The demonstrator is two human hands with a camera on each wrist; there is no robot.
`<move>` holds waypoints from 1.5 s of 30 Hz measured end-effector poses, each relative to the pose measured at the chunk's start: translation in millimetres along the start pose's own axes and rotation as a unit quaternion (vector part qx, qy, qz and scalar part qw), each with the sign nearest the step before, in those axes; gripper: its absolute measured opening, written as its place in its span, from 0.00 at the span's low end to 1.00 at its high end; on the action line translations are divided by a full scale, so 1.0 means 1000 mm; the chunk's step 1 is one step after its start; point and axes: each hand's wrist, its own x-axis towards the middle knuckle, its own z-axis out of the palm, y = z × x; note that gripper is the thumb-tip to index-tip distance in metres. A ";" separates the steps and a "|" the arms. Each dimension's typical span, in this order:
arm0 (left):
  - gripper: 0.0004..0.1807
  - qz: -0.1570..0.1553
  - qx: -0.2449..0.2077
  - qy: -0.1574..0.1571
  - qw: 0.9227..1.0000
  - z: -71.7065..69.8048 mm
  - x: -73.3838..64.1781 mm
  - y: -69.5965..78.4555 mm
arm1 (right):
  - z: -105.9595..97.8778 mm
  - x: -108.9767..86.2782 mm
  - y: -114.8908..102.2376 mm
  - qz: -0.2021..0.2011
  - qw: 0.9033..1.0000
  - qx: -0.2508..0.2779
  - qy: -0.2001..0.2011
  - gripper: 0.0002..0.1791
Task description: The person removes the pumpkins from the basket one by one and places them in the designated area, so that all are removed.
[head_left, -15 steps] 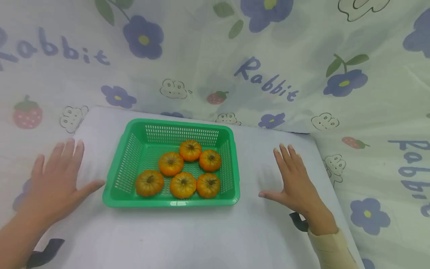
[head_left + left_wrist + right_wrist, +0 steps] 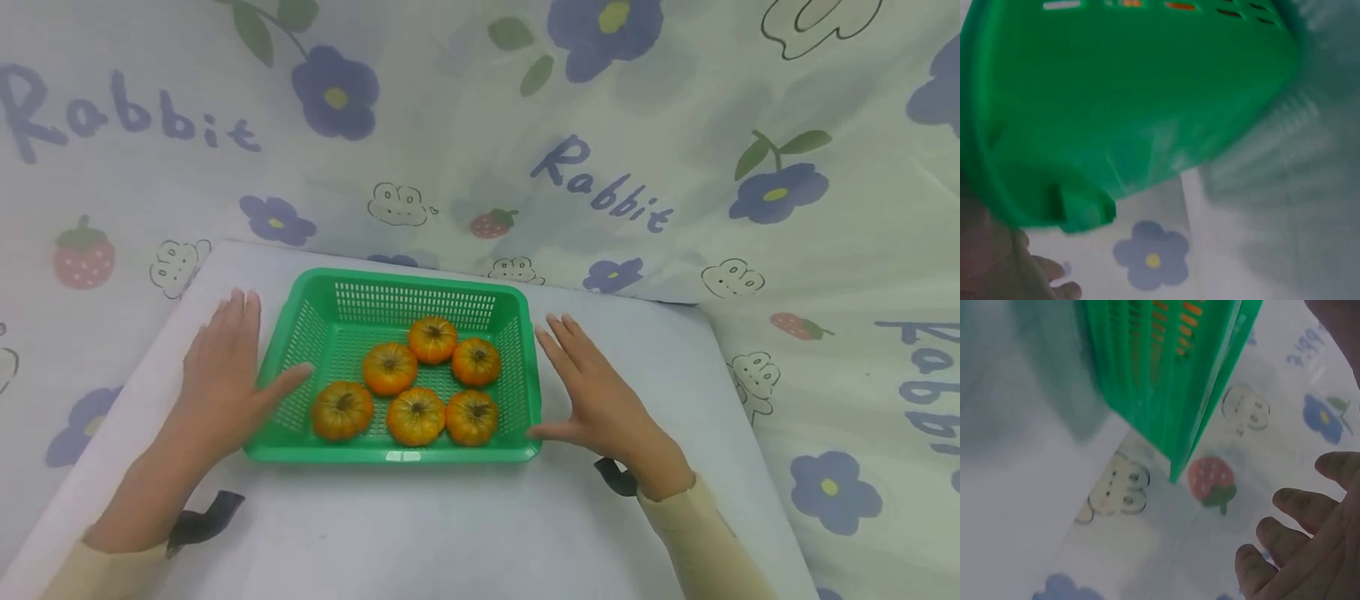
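Note:
A green plastic basket (image 2: 397, 456) with slotted walls stands on the white table, and several small orange pumpkins (image 2: 417, 417) lie on its floor. At its left side is my left hand (image 2: 225, 375), fingers straight and thumb spread over the rim; whether it touches cannot be told. My right hand (image 2: 592, 392) is held by the right side, fingers extended, thumb tip close to the front right corner. In the right wrist view the fingers (image 2: 1300, 509) are spread apart from the basket wall (image 2: 1147, 362). The left wrist view shows the basket's outer side (image 2: 1116, 94) very near.
White cloth covers the table (image 2: 420, 533) around the basket. Behind and beside it hangs a curtain (image 2: 450, 125) printed with flowers, strawberries, rabbits and lettering. A dark strap piece (image 2: 206, 518) sits at the left wrist, another (image 2: 617, 477) at the right.
Both hands have moved inward: the left one rightward to the basket's left rim, the right one leftward to its right rim. The basket and pumpkins keep their arrangement; the view has shifted slightly.

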 end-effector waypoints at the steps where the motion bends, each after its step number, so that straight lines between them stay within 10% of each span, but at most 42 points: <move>1: 0.61 -0.003 -0.011 -0.001 1.000 0.002 0.002 0.004 | 0.002 0.004 -0.002 -0.007 1.000 0.006 -0.007 0.78; 10: 0.61 -0.041 -0.097 0.002 0.994 0.020 0.014 0.025 | 0.019 0.022 -0.018 -0.029 0.996 0.031 -0.079 0.72; 20: 0.50 -0.071 -0.091 -0.039 0.993 0.027 0.017 0.025 | 0.040 0.034 -0.031 -0.115 0.989 0.018 -0.092 0.48; 35: 0.38 -0.172 -0.067 -0.097 0.978 0.021 0.014 0.024 | 0.043 0.052 -0.041 -0.090 0.978 -0.022 -0.185 0.42; 45: 0.41 -0.209 -0.155 -0.141 0.955 0.020 0.016 0.009 | 0.048 0.059 -0.046 -0.074 0.975 -0.042 -0.205 0.40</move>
